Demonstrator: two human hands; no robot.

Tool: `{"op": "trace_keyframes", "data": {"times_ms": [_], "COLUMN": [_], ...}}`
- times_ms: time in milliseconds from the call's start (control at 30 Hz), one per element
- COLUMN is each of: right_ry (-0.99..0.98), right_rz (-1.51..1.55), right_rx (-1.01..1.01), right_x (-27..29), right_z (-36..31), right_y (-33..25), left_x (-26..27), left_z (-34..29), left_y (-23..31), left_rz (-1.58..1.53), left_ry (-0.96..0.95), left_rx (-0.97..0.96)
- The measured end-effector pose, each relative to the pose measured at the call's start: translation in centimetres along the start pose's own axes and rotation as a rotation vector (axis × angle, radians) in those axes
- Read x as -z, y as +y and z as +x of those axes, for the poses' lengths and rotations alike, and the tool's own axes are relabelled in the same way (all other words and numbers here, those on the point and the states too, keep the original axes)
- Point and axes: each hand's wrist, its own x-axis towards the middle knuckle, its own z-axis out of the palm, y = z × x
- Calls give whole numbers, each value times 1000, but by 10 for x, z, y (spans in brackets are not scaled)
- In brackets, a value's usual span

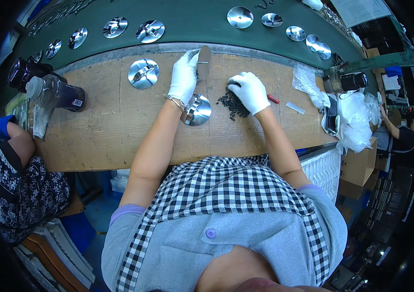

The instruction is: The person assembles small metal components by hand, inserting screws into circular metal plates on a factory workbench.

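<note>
My left hand (184, 78), in a white glove, is closed around a round metal disc (205, 62), tilted up with a thin pin standing out from its face. Below that wrist lies a shiny metal disc (198, 111) with a raised crosspiece, partly covered by the wrist. Another such disc (144, 74) rests on the cardboard to the left. My right hand (249, 92), also gloved in white, touches a pile of small black cylindrical pieces (233, 104). Its fingers are pinched together at the pile's upper edge; what they hold is hidden.
A red-handled tool (273, 99) and a small clear strip (295, 108) lie right of the pile. Dark jars (63, 93) stand at the left. Several discs sit on the green belt (192, 22) beyond. Plastic bags (355, 117) hang at the right; other people are at both sides.
</note>
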Motion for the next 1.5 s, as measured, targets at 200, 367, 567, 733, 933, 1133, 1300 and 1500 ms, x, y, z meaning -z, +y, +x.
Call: {"op": "trace_keyframes", "data": {"times_ms": [200, 367, 567, 733, 933, 1133, 1300, 1500], "right_ry": [50, 41, 97, 114, 59, -9, -24, 288], "right_rz": [93, 1153, 1261, 1226, 1090, 1254, 1661, 503], "right_rx": [-48, -216, -251, -229, -180, -263, -437, 199], "right_x": [-1, 14, 13, 11, 19, -3, -14, -59], "right_z": [15, 26, 27, 27, 31, 47, 80, 157], "right_y": [-7, -42, -58, -58, -57, -19, -1, 40], "left_x": [-4, -11, -11, -11, -11, -13, -4, -5], "left_z": [1, -8, -13, -14, -14, -10, 2, 1], "left_y": [0, 11, 12, 12, 9, 9, 10, 18], "left_rz": [-22, 193, 347, 380, 455, -210, 139, 40], "left_ry": [14, 42, 102, 88, 114, -20, 215, 265], "left_rx": [-63, -264, -324, -338, -408, -109, -94, -119]}}
